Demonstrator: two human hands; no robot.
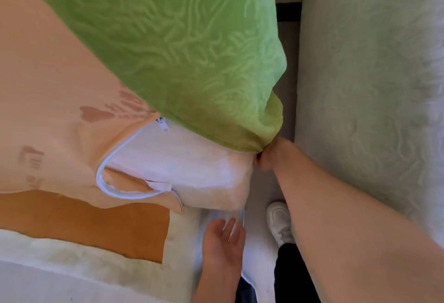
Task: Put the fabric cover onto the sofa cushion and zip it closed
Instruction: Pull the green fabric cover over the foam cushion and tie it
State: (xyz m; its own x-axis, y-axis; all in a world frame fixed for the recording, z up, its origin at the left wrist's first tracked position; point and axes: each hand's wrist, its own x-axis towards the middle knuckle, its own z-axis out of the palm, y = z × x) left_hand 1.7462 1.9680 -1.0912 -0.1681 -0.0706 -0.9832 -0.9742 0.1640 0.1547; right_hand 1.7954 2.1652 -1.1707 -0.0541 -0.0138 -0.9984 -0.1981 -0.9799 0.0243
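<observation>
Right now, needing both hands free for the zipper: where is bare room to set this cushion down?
The pale textured upholstered surface, right of the green embossed fabric cover, lies bare. Crowded: the floor gap between them, holding right hand, left hand and white shoe.

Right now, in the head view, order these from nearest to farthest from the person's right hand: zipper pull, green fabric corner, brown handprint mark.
1. green fabric corner: pinched by the right hand itself, centre right.
2. zipper pull: leftward, at the top of the open zip.
3. brown handprint mark: farther left and higher, on the peach fabric.
</observation>
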